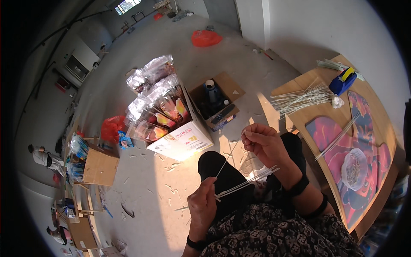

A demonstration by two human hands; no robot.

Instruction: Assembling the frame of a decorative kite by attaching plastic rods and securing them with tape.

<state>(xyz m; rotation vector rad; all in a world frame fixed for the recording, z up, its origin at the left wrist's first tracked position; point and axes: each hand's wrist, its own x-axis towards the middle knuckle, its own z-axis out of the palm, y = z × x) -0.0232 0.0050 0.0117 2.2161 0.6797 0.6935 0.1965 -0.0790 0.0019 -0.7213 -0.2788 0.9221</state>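
I sit with a bundle of thin pale rods (246, 184) across my lap. My left hand (203, 207) is closed around the bundle. One single rod (229, 159) slants up from its fingers toward my right hand (266, 143), whose thumb and forefinger pinch the rod's upper end. Whether a small part sits at that tip is too small to tell. To my right, a wooden table (299, 118) holds a pile of similar rods (306, 97) and a clear plastic bowl (354, 169) of small pieces. A few more rods (338, 138) lie on a flower-printed sheet (327, 128).
A white carton (184, 139) packed with clear-bagged colourful items stands ahead, beside an open brown box (233, 92) holding dark bottles. A blue tape dispenser (342, 82) stands at the table's far end. Scraps litter the floor. Two people (45, 158) are at the far left.
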